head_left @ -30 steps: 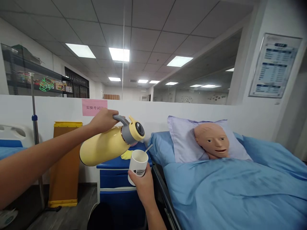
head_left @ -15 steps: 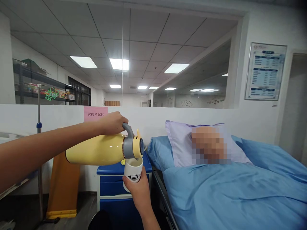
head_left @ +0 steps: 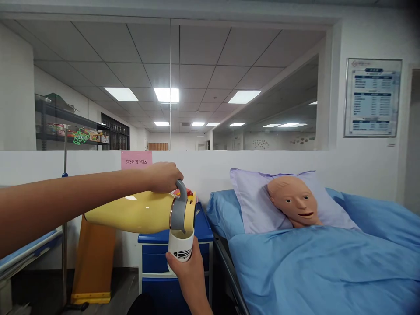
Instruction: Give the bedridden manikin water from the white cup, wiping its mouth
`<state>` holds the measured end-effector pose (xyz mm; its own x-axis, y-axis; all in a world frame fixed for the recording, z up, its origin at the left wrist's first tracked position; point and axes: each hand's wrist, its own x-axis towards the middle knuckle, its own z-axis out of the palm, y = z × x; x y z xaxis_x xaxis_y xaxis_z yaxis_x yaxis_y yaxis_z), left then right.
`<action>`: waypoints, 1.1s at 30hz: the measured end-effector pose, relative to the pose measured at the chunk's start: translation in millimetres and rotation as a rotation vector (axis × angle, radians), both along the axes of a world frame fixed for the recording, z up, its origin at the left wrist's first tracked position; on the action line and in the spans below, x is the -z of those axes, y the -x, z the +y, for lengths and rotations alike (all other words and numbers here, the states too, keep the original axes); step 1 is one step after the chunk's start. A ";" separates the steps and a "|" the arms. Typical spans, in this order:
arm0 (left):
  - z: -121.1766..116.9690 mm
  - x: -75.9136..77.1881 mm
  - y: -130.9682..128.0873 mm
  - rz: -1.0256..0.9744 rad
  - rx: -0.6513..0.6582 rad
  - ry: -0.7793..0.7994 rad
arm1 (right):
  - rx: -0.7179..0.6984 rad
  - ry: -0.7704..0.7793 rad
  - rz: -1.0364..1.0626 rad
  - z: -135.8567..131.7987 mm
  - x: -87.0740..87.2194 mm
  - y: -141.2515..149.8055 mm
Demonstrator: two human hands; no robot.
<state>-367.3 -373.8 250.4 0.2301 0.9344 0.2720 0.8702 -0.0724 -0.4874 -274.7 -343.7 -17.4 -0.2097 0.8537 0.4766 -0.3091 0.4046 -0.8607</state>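
Note:
My left hand [head_left: 164, 176] is wrapped round the grey handle of a yellow thermos jug [head_left: 134, 213], which lies almost level in the air. Its spout end points right and rests at or just above the rim of a white mug [head_left: 181, 246]; whether they touch I cannot tell. The mug has a dark striped print and is held upright. Closed round it from below and the right is my right hand [head_left: 190, 271], thumb on the near left side. Any liquid between spout and mug is hidden.
Behind the mug stands a blue bedside cabinet [head_left: 157, 258] with a red item on top. To the right, a manikin's head [head_left: 293, 201] lies on a pale purple pillow [head_left: 251, 205], under a blue quilt [head_left: 315, 271]. An IV pole [head_left: 64, 245] and an orange board [head_left: 93, 262] stand left.
The jug's rear end has risen relative to its spout, and the lid has come down closer over the mug. The view has shifted, so the room appears lower and further right.

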 end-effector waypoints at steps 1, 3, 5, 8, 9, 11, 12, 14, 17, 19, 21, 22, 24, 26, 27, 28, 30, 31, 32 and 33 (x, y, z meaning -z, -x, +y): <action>-0.5 -0.5 -1.7 0.010 -0.002 0.011 | -0.007 0.002 0.000 -0.5 0.2 -0.3; -1.8 -1.8 -5.6 0.024 -0.012 0.032 | -0.028 0.011 -0.002 -1.6 0.4 -1.3; -3.3 -2.8 -9.6 0.037 -0.025 0.041 | -0.050 0.014 0.002 -2.6 1.0 -2.2; -5.1 -3.3 -15.1 0.069 -0.030 0.042 | -0.050 -0.003 0.011 -3.1 3.4 -2.7; -5.6 -3.3 -16.7 0.082 -0.025 0.045 | -0.047 -0.009 0.011 -3.1 4.3 -2.6; -6.4 -3.4 -19.5 0.105 -0.014 0.057 | -0.045 -0.017 0.006 -3.2 5.5 -2.2; -6.8 -3.6 -20.7 0.114 -0.013 0.063 | -0.045 -0.018 0.007 -3.4 5.9 -1.9; -7.6 -4.3 -22.8 0.123 -0.014 0.075 | -0.033 -0.020 0.022 -4.0 6.4 -0.8; -8.6 -5.7 -25.1 0.127 -0.015 0.076 | 0.004 -0.019 0.070 -4.9 7.2 1.5; -9.1 -6.5 -26.2 0.124 -0.010 0.069 | 0.016 -0.021 0.095 -5.3 7.8 2.7; -9.6 -7.1 -27.2 0.115 -0.005 0.062 | 0.013 -0.020 0.108 -5.5 8.2 3.0; -9.9 -7.4 -27.8 0.110 -0.003 0.060 | 0.010 -0.019 0.111 -5.5 8.2 2.7; -10.4 -7.9 -29.2 0.097 -0.003 0.059 | 0.009 -0.022 0.104 -5.2 8.0 1.4; -10.6 -8.1 -30.7 0.086 -0.010 0.064 | -0.001 -0.035 0.077 -4.6 7.9 -0.3; -10.5 -8.0 -31.4 0.088 -0.011 0.068 | -0.010 -0.042 0.058 -4.1 8.0 -1.1; -10.4 -7.8 -31.9 0.094 -0.008 0.073 | -0.023 -0.048 0.042 -3.8 8.0 -1.8; -9.9 -7.3 -32.2 0.110 0.006 0.081 | -0.041 -0.052 0.029 -3.5 7.9 -2.9; -9.7 -7.0 -32.1 0.112 0.011 0.082 | -0.048 -0.049 0.030 -3.8 7.5 -3.3; -9.5 -6.8 -31.9 0.109 0.011 0.081 | -0.053 -0.042 0.031 -4.6 6.8 -3.7; -9.6 -6.7 -31.6 0.101 0.006 0.078 | -0.059 -0.034 0.030 -5.8 5.8 -4.2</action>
